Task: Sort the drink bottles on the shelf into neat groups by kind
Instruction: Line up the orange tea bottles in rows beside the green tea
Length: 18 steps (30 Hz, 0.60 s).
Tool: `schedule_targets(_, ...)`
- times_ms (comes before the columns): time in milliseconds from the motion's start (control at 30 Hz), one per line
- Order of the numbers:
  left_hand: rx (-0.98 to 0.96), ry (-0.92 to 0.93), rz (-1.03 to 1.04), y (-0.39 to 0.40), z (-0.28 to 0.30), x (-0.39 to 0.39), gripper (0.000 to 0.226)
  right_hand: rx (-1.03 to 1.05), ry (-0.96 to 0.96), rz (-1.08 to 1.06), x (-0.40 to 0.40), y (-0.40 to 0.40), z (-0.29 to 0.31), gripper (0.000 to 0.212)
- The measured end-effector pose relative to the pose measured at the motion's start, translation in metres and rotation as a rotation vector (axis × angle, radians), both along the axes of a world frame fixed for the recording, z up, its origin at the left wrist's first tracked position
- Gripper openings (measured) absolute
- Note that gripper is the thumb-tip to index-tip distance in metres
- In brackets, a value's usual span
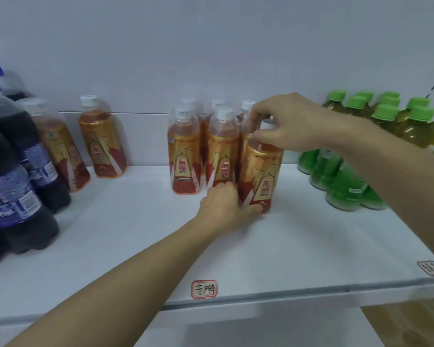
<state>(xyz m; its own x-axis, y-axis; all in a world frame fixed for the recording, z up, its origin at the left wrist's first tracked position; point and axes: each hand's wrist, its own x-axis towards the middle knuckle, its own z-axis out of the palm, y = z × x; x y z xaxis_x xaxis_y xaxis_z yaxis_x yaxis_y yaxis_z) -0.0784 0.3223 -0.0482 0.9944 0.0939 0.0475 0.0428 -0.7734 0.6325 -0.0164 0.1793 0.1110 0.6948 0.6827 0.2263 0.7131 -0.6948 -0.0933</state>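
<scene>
**A:** Gold-and-red labels mark the bottles in the middle of the white shelf [298, 234]. What are the hands doing?

**B:** Both are on the front gold bottle [261, 171], which stands upright at the right front of the gold cluster [203, 146]. The right hand [283, 123] comes from the right and pinches around its white cap, mostly hiding it. The left hand [226, 206] holds the base, thumb across the lower label; its other fingers are out of sight behind the bottle.

**A:** And around that bottle?

**B:** To its left, well apart, stand two more gold bottles [100, 139], one partly covered by dark cola bottles [15, 171] with blue caps, cut off at the frame's left edge. To its right, green-capped tea bottles [348, 186] sit in a tight group, partly hidden by the right forearm. In front of it, a handwritten red-bordered tag [204, 289] is stuck on the shelf edge; a second tag [432, 267] further right is too blurred to read.
</scene>
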Motion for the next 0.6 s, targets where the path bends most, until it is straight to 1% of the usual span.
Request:
schedule_targets(67, 0.112, -0.012, -0.006, 0.007, 0.005, -0.006, 0.081, -0.146, -0.008, -0.031, -0.003, 0.012, 0.012, 0.012)
schedule_targets(100, 0.168, 0.001, -0.009, 0.015, 0.007, -0.009, 0.083, -0.162, -0.025, -0.029, -0.006, 0.021, 0.017, 0.013)
schedule_targets(167, 0.239, 0.056, -0.014, 0.039, 0.011, -0.018, 0.079, -0.063, -0.081, 0.014, -0.013, 0.042, 0.025, 0.017)
schedule_targets(233, 0.272, 0.091, 0.005, 0.074, 0.013, -0.03, 0.063, 0.066, -0.08, 0.085, -0.02, 0.073, 0.025, 0.022)
schedule_targets(300, 0.314, 0.097, 0.064, 0.111, 0.014, -0.043, 0.05, 0.111, -0.046, 0.16, -0.025, 0.112, 0.018, 0.026)
schedule_targets(367, 0.348, 0.085, 0.127, 0.145, 0.012, -0.057, 0.045, 0.129, -0.024, 0.214, -0.027, 0.156, 0.007, 0.039)
schedule_targets(433, 0.303, 0.033, 0.158, 0.172, 0.005, -0.068, 0.037, 0.144, 0.005, 0.25, -0.027, 0.198, 0.0, 0.056)
schedule_targets(500, 0.125, -0.059, 0.177, 0.189, -0.002, -0.08, 0.02, 0.149, 0.026, 0.272, -0.023, 0.242, -0.004, 0.067)
schedule_targets(533, 0.044, -0.099, 0.185, 0.193, -0.002, -0.083, 0.013, 0.146, 0.047, 0.267, -0.022, 0.262, -0.004, 0.07)
schedule_targets(600, -0.017, -0.135, 0.164, 0.196, -0.002, -0.086, 0.013, 0.138, 0.096, 0.226, -0.017, 0.295, -0.005, 0.071)
